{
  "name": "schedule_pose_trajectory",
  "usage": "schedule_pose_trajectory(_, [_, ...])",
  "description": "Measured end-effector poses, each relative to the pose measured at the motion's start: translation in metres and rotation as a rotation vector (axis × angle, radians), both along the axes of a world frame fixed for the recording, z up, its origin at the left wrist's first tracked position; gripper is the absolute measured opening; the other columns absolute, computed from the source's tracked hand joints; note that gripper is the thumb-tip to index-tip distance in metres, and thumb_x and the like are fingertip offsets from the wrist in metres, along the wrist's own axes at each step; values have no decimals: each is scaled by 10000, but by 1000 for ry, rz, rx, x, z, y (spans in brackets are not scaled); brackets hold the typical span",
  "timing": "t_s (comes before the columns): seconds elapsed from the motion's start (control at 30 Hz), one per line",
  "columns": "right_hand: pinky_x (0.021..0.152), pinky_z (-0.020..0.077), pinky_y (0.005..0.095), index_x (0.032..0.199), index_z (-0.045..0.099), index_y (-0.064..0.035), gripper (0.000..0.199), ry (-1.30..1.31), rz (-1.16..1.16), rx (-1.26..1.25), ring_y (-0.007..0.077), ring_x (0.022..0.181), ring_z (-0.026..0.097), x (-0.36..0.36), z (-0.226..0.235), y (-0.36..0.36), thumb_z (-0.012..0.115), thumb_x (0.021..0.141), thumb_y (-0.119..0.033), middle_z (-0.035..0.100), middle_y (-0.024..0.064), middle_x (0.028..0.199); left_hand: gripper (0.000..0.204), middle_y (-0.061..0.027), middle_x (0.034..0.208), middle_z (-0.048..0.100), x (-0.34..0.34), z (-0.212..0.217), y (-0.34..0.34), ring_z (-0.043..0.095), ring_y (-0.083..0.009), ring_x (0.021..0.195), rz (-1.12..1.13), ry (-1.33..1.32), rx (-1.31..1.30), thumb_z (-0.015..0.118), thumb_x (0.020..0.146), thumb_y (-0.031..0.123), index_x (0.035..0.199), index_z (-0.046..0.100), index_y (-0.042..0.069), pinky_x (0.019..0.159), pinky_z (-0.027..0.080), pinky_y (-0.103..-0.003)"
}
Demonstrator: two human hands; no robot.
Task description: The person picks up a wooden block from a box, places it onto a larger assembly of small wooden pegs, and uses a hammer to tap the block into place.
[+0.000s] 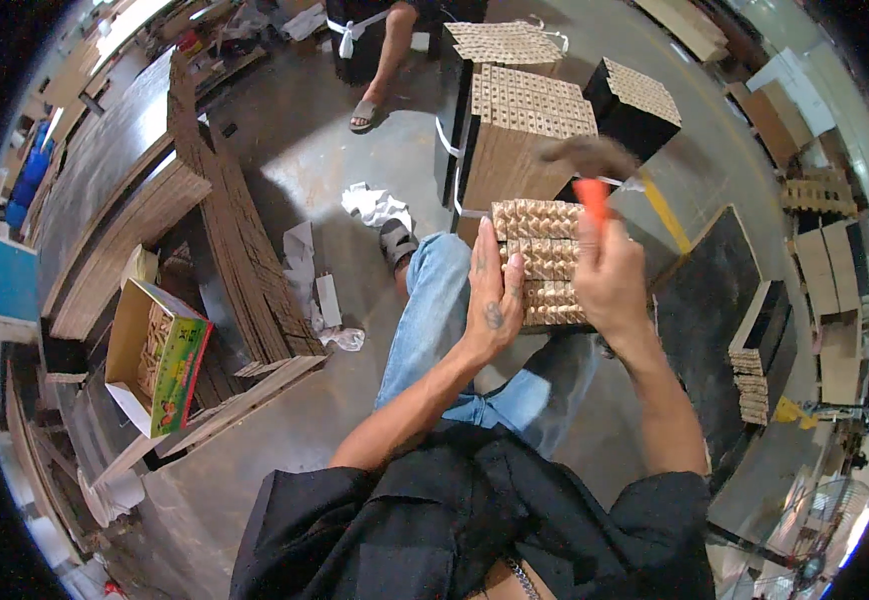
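Note:
My right hand (pixel 612 275) is closed around the orange handle of a hammer (pixel 591 195), whose head is blurred above the far right corner of a stack. That stack of wooden pieces (pixel 545 258) stands in front of me, its pale top made of several rows of notched or pegged ends. Against its left side lies my left hand (pixel 495 305), fingers stretched out and the thumb over the near rows. My right forearm and hand hide part of the stack's right side.
A carton of wooden dowels (pixel 158 345) sits left among dark panels (pixel 245 250). Taller strapped stacks (pixel 530 130) rise just beyond, with a black-sided stack (pixel 635 100) beside them. Another person's leg (pixel 387 65) shows at the back. White scraps (pixel 375 205) litter the floor; a fan (pixel 825 530) stands lower right.

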State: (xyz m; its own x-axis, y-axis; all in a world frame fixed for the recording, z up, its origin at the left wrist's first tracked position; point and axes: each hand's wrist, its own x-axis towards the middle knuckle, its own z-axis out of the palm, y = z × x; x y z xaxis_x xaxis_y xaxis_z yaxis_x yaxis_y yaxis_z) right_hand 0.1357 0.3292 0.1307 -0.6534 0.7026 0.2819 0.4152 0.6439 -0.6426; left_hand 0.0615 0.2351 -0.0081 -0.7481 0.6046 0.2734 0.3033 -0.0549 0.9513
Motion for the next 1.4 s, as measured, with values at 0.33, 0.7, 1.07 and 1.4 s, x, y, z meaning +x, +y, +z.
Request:
schedule_pose_trajectory(0.33, [509,430,495,897,581,-5,361,139,125,53,434,537,576,5,7,-17,461,1005,-328,570,220,594,862,-308,1519,175,4,-4,-20,172,-409,1429,-122,-80,5,546,949,393,1476,75,-100,1171,138,-433])
schedule_pose_trajectory(0.7, [625,468,469,1042,579,5,335,-196,104,15,444,693,602,11,-7,-11,503,978,-316,625,260,748,873,-311,1533,130,5,-11,-22,127,-402,1444,-149,-134,-57,541,945,407,1472,75,-110,1177,124,-423])
schedule_pose_trajectory(1.07, [583,440,463,929,593,16,314,-121,20,44,432,665,607,16,-14,0,506,986,-280,585,262,688,865,-316,1533,120,7,-13,-20,119,-407,1444,-161,-168,-29,508,957,417,1469,64,-121,1177,109,-420])
schedule_pose_trajectory(1.4, [580,436,529,943,538,3,337,-445,120,112,495,698,599,23,-34,12,478,997,-324,615,274,733,839,-302,1541,120,7,-16,-21,121,-398,1447,-189,-227,-41,491,965,405,1473,71,-114,1179,109,-419])
